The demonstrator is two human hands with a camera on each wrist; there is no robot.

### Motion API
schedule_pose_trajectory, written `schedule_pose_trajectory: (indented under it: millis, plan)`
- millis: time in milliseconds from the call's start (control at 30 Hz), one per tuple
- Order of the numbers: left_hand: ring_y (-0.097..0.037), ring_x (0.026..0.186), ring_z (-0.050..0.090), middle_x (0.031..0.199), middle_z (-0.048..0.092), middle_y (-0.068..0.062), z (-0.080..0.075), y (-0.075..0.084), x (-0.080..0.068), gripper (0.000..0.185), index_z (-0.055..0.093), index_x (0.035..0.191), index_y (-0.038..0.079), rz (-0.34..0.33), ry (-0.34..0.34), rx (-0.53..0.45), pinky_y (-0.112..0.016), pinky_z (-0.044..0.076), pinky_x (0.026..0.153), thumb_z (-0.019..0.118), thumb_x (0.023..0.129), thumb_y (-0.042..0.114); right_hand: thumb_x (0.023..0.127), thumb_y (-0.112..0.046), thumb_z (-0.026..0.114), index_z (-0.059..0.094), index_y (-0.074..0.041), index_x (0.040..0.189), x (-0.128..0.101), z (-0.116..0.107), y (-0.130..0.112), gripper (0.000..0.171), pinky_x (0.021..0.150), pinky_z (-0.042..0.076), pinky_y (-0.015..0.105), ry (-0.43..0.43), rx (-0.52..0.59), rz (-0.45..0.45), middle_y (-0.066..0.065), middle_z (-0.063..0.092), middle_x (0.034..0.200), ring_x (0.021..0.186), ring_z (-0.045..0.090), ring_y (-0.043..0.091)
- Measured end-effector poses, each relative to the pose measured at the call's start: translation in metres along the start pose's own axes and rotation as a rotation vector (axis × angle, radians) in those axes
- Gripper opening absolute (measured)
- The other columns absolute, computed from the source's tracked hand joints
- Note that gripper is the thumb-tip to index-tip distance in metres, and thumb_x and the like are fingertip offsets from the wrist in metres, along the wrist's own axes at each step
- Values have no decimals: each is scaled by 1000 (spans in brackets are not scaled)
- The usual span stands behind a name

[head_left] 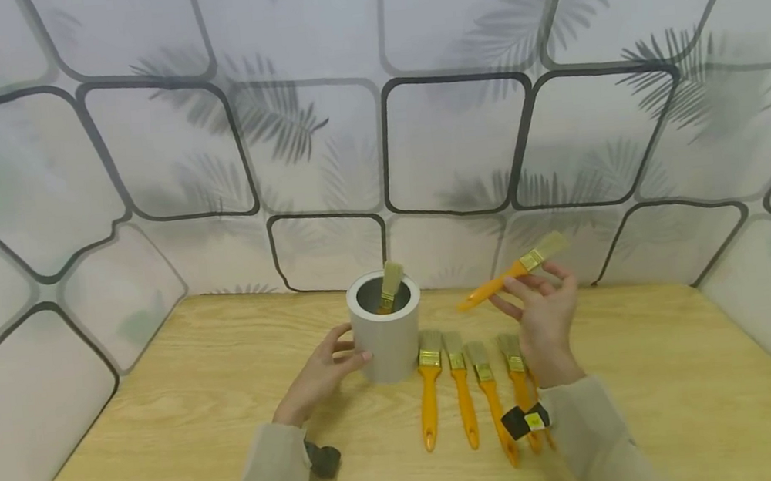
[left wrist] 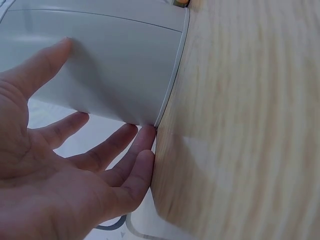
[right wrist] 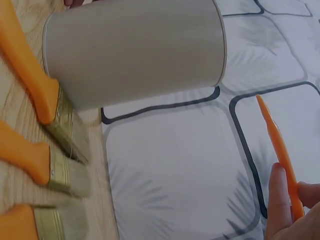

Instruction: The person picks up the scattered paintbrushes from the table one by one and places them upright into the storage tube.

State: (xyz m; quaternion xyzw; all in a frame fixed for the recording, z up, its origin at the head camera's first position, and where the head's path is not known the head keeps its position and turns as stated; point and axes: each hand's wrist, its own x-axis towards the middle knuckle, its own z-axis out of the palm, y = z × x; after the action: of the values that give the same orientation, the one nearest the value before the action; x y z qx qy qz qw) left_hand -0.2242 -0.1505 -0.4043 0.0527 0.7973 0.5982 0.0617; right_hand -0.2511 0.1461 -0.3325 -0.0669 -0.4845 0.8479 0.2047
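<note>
Seen from the head camera, the person stands at a pale wooden worktop (head_left: pixel 165 416) set against a wall papered with leaf-shadow panels. The left hand (head_left: pixel 321 370) rests against the side of a grey pot (head_left: pixel 387 325), fingers relaxed and fairly straight, steadying it rather than gripping it. One brush (head_left: pixel 390 285) already stands in the pot, bristles up. The right hand (head_left: pixel 546 314) is raised off the worktop to the right of the pot and pinches a brush with an orange handle (head_left: pixel 510 271) between thumb and fingertips; its handle end points toward the pot. Four more brushes (head_left: pixel 472 387) lie side by side on the worktop just in front of the pot, bristles toward it.

From the left wrist, the open palm (left wrist: pixel 60 170) lies beside the pot's wall (left wrist: pixel 110 65), the fingertips (left wrist: pixel 142 145) down at the pot's base where it meets the wood.

From the right wrist, the orange handle (right wrist: pixel 280 150) runs up past a thumb and finger (right wrist: pixel 280 200) that pinch it low down. The pot (right wrist: pixel 135 50) and three of the lying brushes (right wrist: pixel 55 125) fill the left side.

To do this well, I'd say the left hand should brace the pot while the handle tip is lined up over the rim and lowered in beside the standing brush, not knocked against it.
</note>
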Motion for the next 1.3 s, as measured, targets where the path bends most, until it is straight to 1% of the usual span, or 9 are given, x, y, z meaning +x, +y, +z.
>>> schedule_pose_trajectory:
  millis: [133, 300, 467, 600, 833, 1033, 1167, 1300]
  plan:
    - [-48, 134, 44, 146, 46, -27, 1, 0, 1, 68, 36, 156, 9, 2, 2, -2, -67, 37, 106, 69, 98, 26, 94, 16, 59, 32, -12, 125, -5, 9, 2, 49, 71, 61, 34, -12, 30, -20, 10, 50, 100, 79, 64, 15]
    - [-48, 135, 44, 146, 46, -27, 1, 0, 2, 69, 36, 156, 9, 4, 3, -10, -66, 38, 106, 70, 98, 25, 93, 18, 58, 32, -10, 125, -9, 21, 6, 51, 70, 61, 34, -32, 74, -44, 11, 48, 99, 76, 63, 16]
    - [-49, 134, 44, 146, 46, -27, 0, -2, 1, 69, 36, 156, 8, 9, -1, -15, -66, 38, 105, 70, 98, 25, 94, 16, 59, 31, -11, 125, -13, 32, 13, 51, 71, 62, 34, -50, 87, -36, 11, 47, 101, 80, 60, 16]
    - [-48, 134, 45, 146, 46, -27, 0, -3, 1, 69, 36, 155, 8, 8, 3, -15, -66, 38, 105, 70, 98, 25, 92, 18, 61, 31, -11, 124, -15, 40, 20, 52, 69, 62, 35, -67, 99, -62, 10, 47, 99, 78, 60, 16]
    - [-49, 134, 45, 146, 46, -27, 1, -4, 1, 70, 36, 156, 8, 9, -1, -10, -66, 38, 105, 70, 98, 25, 90, 20, 62, 33, -9, 125, -18, 51, 32, 55, 65, 62, 36, -58, 124, -101, 12, 47, 100, 72, 63, 16]
    - [-49, 134, 45, 145, 47, -27, 1, -4, 2, 69, 37, 155, 8, 12, 4, 0, -65, 39, 105, 71, 98, 25, 86, 22, 65, 36, -7, 125, -21, 59, 35, 56, 63, 62, 38, -49, 136, -119, 13, 50, 100, 67, 65, 18]
    - [-48, 134, 45, 145, 47, -27, 1, -3, 2, 69, 37, 155, 8, 5, 3, 8, -64, 39, 105, 71, 98, 25, 86, 23, 65, 38, -6, 126, -24, 63, 37, 56, 65, 62, 37, -72, 97, -145, 13, 51, 100, 67, 65, 18]
    - [-48, 134, 45, 146, 47, -27, 1, -2, 2, 70, 36, 155, 8, -2, 2, 8, -64, 39, 105, 71, 98, 26, 87, 22, 64, 39, -5, 128, -27, 65, 40, 55, 68, 62, 36, -156, 13, -208, 12, 54, 99, 69, 66, 17]
